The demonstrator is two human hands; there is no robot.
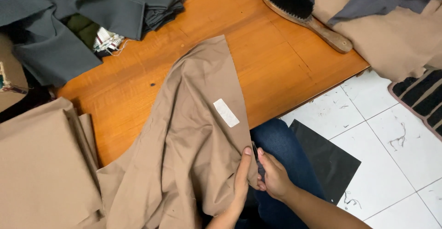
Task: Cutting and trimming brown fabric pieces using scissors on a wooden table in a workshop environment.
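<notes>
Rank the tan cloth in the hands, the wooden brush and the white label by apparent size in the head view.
1. tan cloth, by far the largest
2. wooden brush
3. white label, smallest

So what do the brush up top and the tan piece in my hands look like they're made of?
The brush looks like bare worn wood with dark bristles; grain shows on the handle. The tan piece looks like matte woven cloth, maybe cotton twill, since it creases softly.

Matt tan cloth garment [193,137], softly creased, with a smooth white label [226,113], on a glossy orange wooden table [271,58]; worn wooden brush [306,14] with dark bristles; matt grey fabric [69,17]; shiny white floor tiles [396,141]
</notes>
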